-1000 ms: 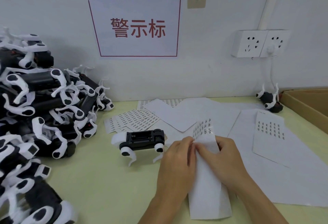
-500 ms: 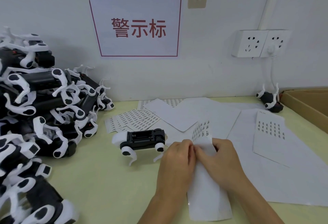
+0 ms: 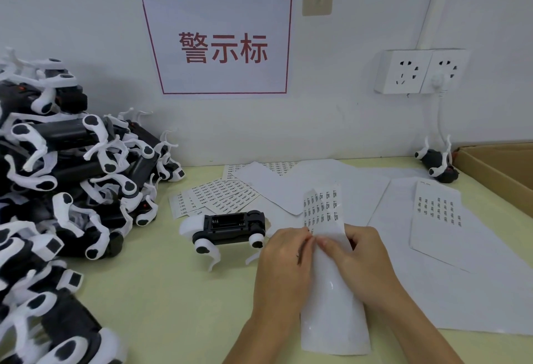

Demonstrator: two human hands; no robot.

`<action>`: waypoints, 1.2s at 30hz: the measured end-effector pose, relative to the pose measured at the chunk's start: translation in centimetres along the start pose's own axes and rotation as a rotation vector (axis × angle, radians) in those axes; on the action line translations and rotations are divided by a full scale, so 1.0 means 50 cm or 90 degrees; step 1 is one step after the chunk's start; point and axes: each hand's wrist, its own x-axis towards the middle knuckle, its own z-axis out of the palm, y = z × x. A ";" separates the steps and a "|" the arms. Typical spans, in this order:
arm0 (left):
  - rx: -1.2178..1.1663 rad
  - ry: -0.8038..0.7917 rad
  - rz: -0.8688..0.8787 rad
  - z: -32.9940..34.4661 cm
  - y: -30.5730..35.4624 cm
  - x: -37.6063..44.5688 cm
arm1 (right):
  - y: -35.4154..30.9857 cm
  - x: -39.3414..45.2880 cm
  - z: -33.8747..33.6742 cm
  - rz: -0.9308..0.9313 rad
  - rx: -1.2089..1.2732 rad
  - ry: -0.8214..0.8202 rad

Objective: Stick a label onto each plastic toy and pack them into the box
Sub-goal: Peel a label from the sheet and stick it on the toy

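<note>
Now both hands, left hand (image 3: 284,259) and right hand (image 3: 356,259), pinch the label sheet (image 3: 324,213), lifted a touch higher; peeling continues, toy robot dog (image 3: 227,226) waits unlabelled.

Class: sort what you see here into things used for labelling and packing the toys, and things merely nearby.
Job: label sheet held by left hand and right hand; toy; toy pile; cardboard box.
Nearby: wall sign; sockets; spare sheets.
</note>
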 end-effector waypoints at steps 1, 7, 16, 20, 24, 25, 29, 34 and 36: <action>-0.001 -0.001 0.004 0.000 -0.001 0.000 | 0.000 0.000 0.000 -0.002 -0.003 0.001; -0.026 -0.007 -0.010 -0.004 0.005 -0.001 | -0.002 -0.004 0.001 -0.021 -0.014 0.007; -0.028 -0.057 -0.068 -0.003 0.011 0.001 | 0.003 -0.002 -0.003 -0.031 -0.047 0.016; -0.002 -0.064 -0.045 -0.003 0.012 -0.002 | 0.008 0.000 -0.002 -0.027 -0.058 0.025; 0.064 -0.037 0.021 -0.003 0.013 -0.002 | 0.010 0.002 -0.007 -0.022 -0.056 0.007; 0.072 -0.034 0.031 -0.003 0.013 -0.002 | 0.010 0.003 -0.010 -0.015 -0.056 0.004; 0.049 -0.033 0.031 -0.001 0.015 -0.003 | 0.003 0.002 -0.021 0.005 -0.010 -0.023; -0.023 -0.054 -0.033 -0.002 0.011 -0.003 | -0.002 0.000 -0.019 0.031 -0.012 -0.034; -0.043 -0.054 -0.048 -0.002 0.009 -0.002 | 0.001 0.002 -0.027 0.060 -0.017 -0.053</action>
